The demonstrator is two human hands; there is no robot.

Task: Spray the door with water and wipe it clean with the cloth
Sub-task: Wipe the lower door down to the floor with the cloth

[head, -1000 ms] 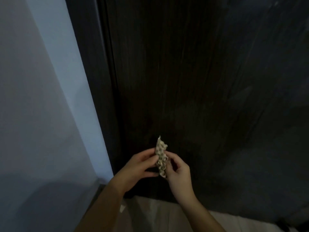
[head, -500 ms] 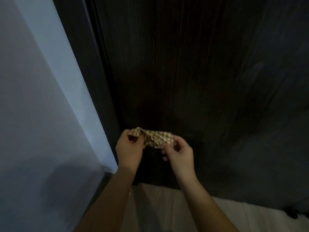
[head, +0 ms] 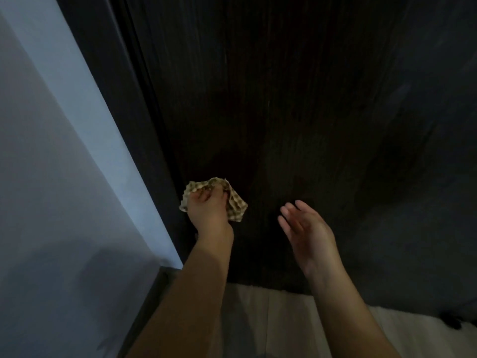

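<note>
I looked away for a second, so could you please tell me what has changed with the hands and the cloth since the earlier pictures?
The right hand has let go of the cloth and drawn off to the right, fingers open. The left hand now grips the cloth alone, bunched, and has carried it up and left, near the left edge of the door. The door and the wall look the same.

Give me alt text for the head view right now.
The left hand grips a checked cloth against the lower part of a dark wooden door, close to its frame. The right hand hovers open beside it, holding nothing.
</note>
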